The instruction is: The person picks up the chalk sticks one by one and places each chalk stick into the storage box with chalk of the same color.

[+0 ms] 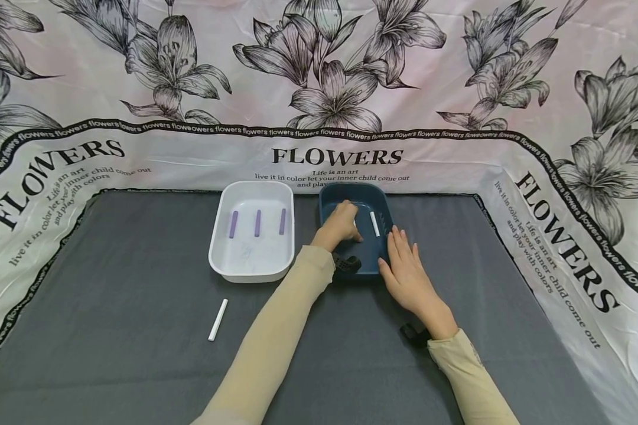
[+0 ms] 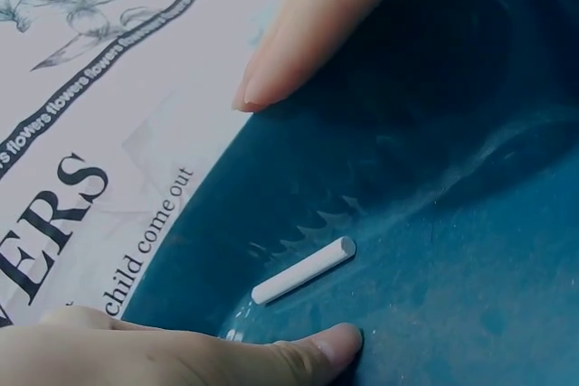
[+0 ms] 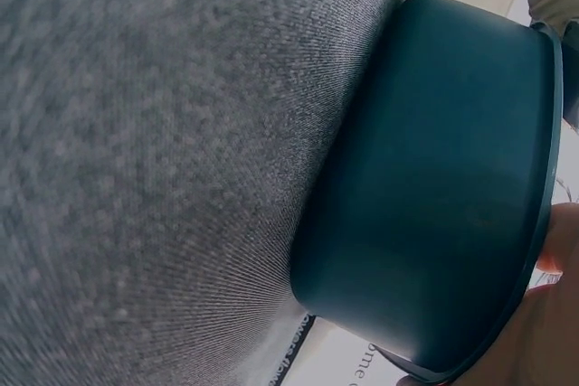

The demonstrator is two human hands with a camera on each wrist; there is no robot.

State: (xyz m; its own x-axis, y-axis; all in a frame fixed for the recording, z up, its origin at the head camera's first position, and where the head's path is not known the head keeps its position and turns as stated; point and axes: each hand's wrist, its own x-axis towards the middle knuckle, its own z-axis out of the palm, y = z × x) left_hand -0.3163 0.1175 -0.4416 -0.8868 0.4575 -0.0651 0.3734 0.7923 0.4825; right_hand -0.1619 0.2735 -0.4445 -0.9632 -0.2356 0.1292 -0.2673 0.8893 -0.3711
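Observation:
My left hand (image 1: 341,224) reaches inside a dark blue tray (image 1: 351,189), its fingers loosely spread and holding nothing. In the left wrist view a finger (image 2: 298,33) and the thumb (image 2: 298,352) hover either side of a white chalk stick (image 2: 303,270) that lies on the tray floor (image 2: 452,296). The same white chalk stick (image 1: 374,224) shows just right of that hand in the head view. My right hand (image 1: 406,267) rests flat, fingers straight, on the tray's right rim. The right wrist view shows the tray's outer wall (image 3: 434,178) with the right hand's edge (image 3: 547,332) at the rim.
A white tray (image 1: 252,268) stands left of the blue one and holds three purple chalk sticks (image 1: 257,223). Another white chalk stick (image 1: 218,319) lies on the grey cloth (image 1: 111,283) nearer to me. A flower-printed sheet (image 1: 340,106) rises behind and on both sides.

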